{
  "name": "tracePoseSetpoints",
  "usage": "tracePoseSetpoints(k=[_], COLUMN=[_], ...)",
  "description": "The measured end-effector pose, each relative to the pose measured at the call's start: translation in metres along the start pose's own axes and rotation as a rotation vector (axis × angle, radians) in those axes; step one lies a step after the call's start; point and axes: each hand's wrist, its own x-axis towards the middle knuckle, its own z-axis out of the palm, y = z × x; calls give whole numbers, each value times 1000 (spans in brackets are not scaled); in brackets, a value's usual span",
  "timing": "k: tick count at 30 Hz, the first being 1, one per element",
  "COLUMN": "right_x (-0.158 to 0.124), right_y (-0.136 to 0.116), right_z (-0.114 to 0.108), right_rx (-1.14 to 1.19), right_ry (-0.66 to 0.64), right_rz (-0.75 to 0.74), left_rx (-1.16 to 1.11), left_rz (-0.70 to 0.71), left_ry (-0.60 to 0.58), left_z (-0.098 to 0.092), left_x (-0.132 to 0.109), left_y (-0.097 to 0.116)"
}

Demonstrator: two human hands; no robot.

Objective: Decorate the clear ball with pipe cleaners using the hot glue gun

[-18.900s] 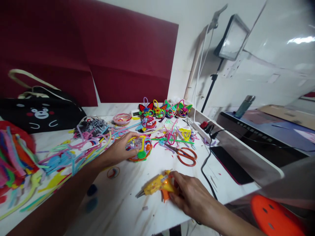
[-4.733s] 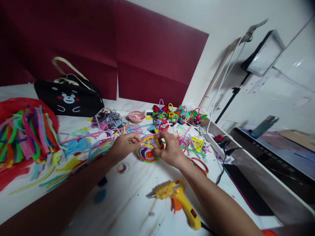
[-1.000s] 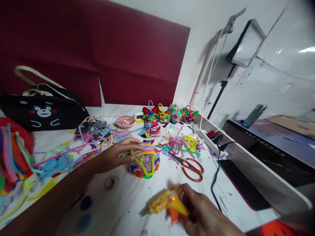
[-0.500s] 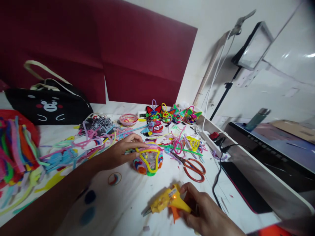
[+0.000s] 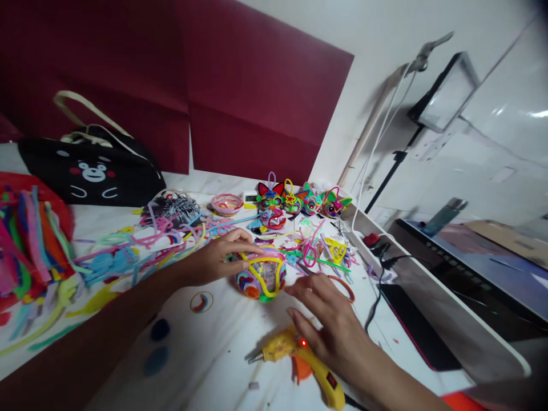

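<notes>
A round pipe-cleaner ornament [image 5: 257, 277] with a yellow outline and coloured coils stands on the white table. My left hand [image 5: 222, 260] grips its upper left side, thumb and fingers against the yellow strip. To the right of the ornament, my right hand [image 5: 331, 319] is empty, fingers apart and reaching towards it. Beneath that hand lies a yellow hot glue gun [image 5: 280, 346], its red light on and its nozzle pointing left. Orange-handled scissors [image 5: 350, 287] are partly hidden behind the right hand.
Loose pipe cleaners [image 5: 111, 261] litter the table's left and back. Several finished cat-faced ornaments [image 5: 271, 200] stand by the wall beside a pink woven bowl [image 5: 226, 204]. A black phone-like slab [image 5: 419, 325] and a cable lie on the right, along a raised edge.
My right hand has let go of the glue gun, now lying on the table, and has moved up towards the ornament. My left hand remains on the ornament. The view has shifted slightly.
</notes>
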Motion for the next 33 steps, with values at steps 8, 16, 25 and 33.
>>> tracePoseSetpoints(k=[8, 16, 25, 33], right_x=[51, 49, 48, 49], right_y=[5, 9, 13, 11], right_z=[32, 36, 38, 36], right_rx=[-219, -243, -249, -270], right_ry=[-6, -18, -13, -9], right_rz=[-178, -166, -151, -161], left_rx=[-26, -160, -248, -269], left_rz=[9, -6, -5, -29], left_ry=[21, 70, 104, 96], left_z=[2, 9, 8, 6], left_x=[0, 1, 3, 1], left_y=[2, -8, -12, -11])
